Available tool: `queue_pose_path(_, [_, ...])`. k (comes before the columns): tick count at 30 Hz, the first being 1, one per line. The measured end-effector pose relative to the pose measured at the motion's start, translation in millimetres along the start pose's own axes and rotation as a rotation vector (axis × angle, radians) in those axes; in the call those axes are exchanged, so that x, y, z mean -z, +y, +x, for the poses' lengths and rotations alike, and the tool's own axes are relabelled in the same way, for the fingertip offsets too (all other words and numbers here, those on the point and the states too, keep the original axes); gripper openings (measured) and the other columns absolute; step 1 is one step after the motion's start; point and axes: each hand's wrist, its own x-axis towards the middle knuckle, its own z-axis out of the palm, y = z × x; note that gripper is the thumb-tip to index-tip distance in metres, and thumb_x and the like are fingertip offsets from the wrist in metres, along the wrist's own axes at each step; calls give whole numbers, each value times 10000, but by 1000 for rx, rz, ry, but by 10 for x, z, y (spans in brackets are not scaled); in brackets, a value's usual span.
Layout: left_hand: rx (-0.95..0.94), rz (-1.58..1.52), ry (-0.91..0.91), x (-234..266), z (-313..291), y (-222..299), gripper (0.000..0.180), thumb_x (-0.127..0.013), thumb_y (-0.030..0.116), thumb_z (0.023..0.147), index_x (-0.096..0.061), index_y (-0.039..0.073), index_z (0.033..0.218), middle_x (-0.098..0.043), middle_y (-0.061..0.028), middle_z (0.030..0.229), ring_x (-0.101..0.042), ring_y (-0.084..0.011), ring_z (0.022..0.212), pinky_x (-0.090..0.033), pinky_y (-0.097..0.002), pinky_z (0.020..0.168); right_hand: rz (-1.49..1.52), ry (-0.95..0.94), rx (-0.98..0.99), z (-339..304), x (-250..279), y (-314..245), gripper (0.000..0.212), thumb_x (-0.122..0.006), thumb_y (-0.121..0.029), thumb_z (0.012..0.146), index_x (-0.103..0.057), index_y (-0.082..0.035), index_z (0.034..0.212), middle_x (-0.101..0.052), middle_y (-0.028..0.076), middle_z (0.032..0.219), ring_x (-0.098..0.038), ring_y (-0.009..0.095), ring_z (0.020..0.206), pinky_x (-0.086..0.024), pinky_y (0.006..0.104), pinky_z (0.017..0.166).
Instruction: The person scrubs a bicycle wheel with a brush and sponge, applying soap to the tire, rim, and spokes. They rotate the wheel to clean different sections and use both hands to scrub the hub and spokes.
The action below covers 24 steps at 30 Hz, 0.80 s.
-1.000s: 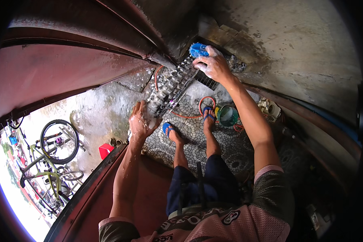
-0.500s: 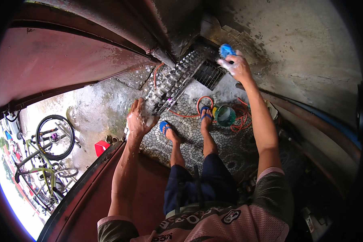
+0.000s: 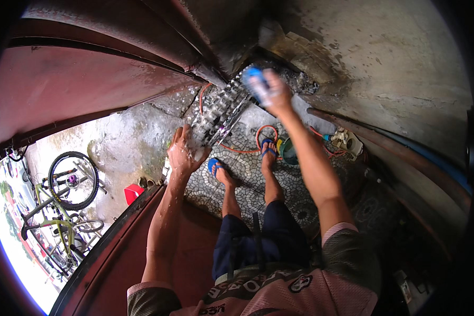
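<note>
A knobby-treaded wheel (image 3: 222, 109), coated in white suds, stands edge-on ahead of me, over the pebbled floor. My left hand (image 3: 182, 154), wet and soapy, is closed on its near end, with the thumb on the right and the fingers on the left. Gripped in my right hand (image 3: 277, 96) is a blue scrubbing brush (image 3: 254, 79), blurred by motion, over the far part of the tread. Whether the bristles touch the rubber I cannot tell.
A green bucket (image 3: 288, 152) stands right of my feet, partly behind my forearm. An orange hose (image 3: 240, 151) loops over the floor. Red metal panels (image 3: 89, 84) rise on the left; a concrete wall (image 3: 395, 58) is on the right. Outside are a bicycle (image 3: 63, 224) and a red container (image 3: 133, 194).
My right hand has swung left with the blue brush, from beside the wall to over the far tread. My left hand has stayed on the wheel's near end.
</note>
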Motion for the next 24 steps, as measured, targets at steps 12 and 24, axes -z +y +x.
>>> queue_pose_path(12, [-2, 10, 3, -90, 245, 389, 851, -878, 411, 711, -548, 8, 1383, -637, -197, 1193, -647, -404, 1125, -561, -495, 934, 291, 272, 6, 106, -418, -227, 446, -667, -521, 1010, -710, -78, 985, -724, 111, 759, -727, 214, 674, -611, 383, 597])
queue_pose_path(24, [124, -3, -104, 13, 589, 684, 999, -881, 478, 696, -495, 39, 1506, -619, -238, 1398, -634, -408, 1261, -534, -468, 1052, 130, 357, 2, -129, -485, -266, 473, -674, -527, 999, -710, -58, 948, -732, 160, 802, -712, 290, 719, -555, 423, 684])
